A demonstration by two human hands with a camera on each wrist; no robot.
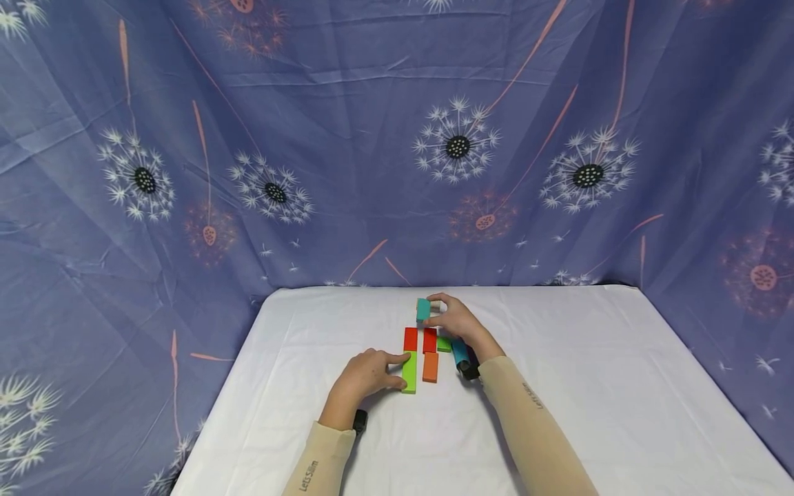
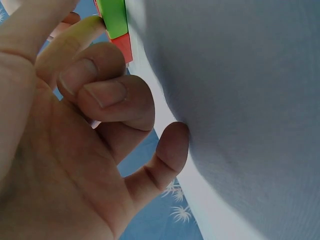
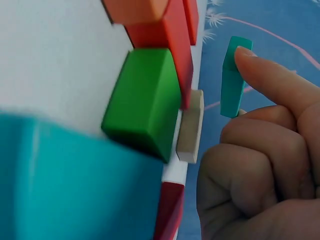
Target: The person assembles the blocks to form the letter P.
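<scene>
My right hand [image 1: 455, 318] pinches a small teal block [image 1: 424, 310] between thumb and index finger, over the far part of the table. Its other fingers are curled in the right wrist view, where the teal block [image 3: 234, 77] stands upright. My left hand [image 1: 367, 375] touches a long light green block [image 1: 409, 373] along its left side, thumb and index finger spread apart. A red block [image 1: 411, 338] adjoins the far end of that green block. To their right, another red block [image 1: 430, 340] lies in line with an orange block [image 1: 430, 368].
A dark green block [image 1: 444, 344] sits right of the second red one. Near my right wrist lies a blue-teal piece [image 1: 460, 354]. The right wrist view also shows a beige block [image 3: 190, 127] and a dark red piece [image 3: 170, 207]. A patterned cloth [image 1: 372, 138] hangs behind the white table [image 1: 298, 331].
</scene>
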